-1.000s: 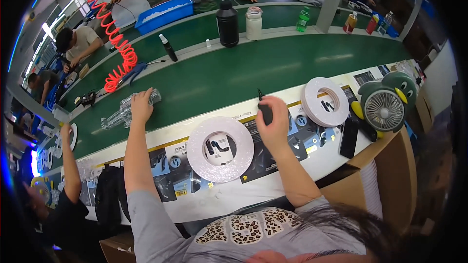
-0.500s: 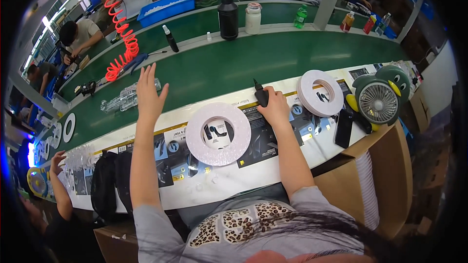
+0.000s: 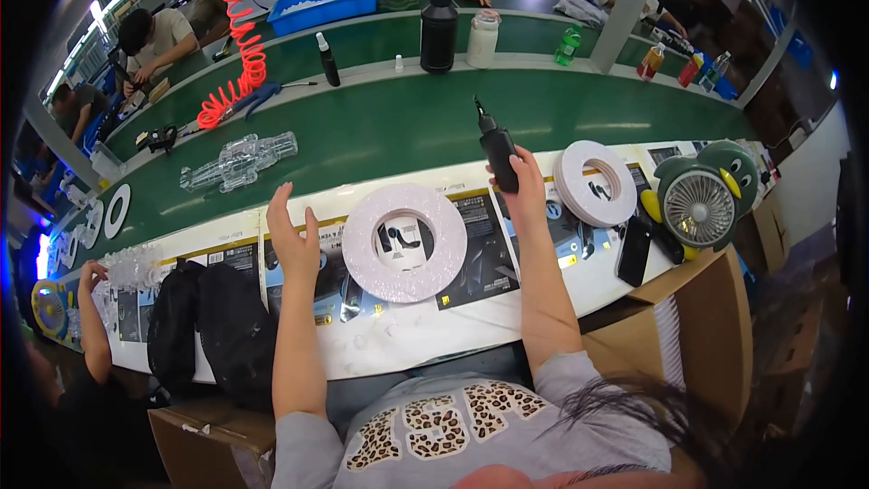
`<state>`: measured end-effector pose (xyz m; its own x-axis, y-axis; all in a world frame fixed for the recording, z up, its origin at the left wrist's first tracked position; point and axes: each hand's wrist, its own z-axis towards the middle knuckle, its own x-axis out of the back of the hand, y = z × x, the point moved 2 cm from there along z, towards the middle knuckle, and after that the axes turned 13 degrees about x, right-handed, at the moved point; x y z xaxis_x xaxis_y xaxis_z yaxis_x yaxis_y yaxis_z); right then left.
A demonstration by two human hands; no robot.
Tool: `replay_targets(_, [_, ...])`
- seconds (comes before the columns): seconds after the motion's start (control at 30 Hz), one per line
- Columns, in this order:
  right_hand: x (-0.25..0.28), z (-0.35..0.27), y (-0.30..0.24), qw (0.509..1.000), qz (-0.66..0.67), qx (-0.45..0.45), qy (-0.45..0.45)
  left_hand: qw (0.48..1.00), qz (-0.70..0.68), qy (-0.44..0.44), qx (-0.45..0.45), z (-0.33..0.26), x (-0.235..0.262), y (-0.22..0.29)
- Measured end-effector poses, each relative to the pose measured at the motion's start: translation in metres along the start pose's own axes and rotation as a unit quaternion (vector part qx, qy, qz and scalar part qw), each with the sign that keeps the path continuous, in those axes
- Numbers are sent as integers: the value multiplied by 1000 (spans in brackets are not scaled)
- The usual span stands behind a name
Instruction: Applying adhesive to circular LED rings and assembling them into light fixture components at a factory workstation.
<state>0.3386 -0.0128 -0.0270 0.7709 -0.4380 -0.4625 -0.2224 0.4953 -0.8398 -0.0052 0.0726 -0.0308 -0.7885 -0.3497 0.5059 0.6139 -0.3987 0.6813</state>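
My right hand (image 3: pixel 527 188) grips a small black squeeze bottle (image 3: pixel 499 150) with a pointed nozzle, held upright with a slight tilt above the table edge. Its fingers wrap the lower part of the bottle. My left hand (image 3: pixel 295 240) is empty, fingers apart, over the printed sheets beside a stack of white rings (image 3: pixel 362 244). A clear plastic piece (image 3: pixel 240 163) lies on the green conveyor belt (image 3: pixel 362 131), beyond my left hand. To the right of my right hand is a second stack of white rings (image 3: pixel 568 183).
At right stand a green fan (image 3: pixel 697 195) and a dark phone (image 3: pixel 635 252). Black bags (image 3: pixel 222 326) lie left of my forearm, near a co-worker's hand (image 3: pixel 93 279) and clear parts (image 3: pixel 131 267). Bottles (image 3: pixel 439 32) line the far ledge; a red coiled hose (image 3: pixel 243 36) hangs left.
My right hand has raised the squeeze bottle, which now shows more fully. My left hand has drawn back toward me from beside the clear plastic piece, which stays on the belt.
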Motion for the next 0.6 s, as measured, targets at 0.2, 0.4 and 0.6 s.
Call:
replay_targets(0.2, [-13,-16,-14,999,24,-8,-43,1000,-24,-4,-6,-2,-1,-1])
replay_targets(0.4, [-12,-17,-30,999,3,53,-4,999,-24,-12,-21,-3,-5,0])
replay_targets(0.6, [9,-15,-33,990,28,126,56,999,-40,-21,-3,-2,-6,1])
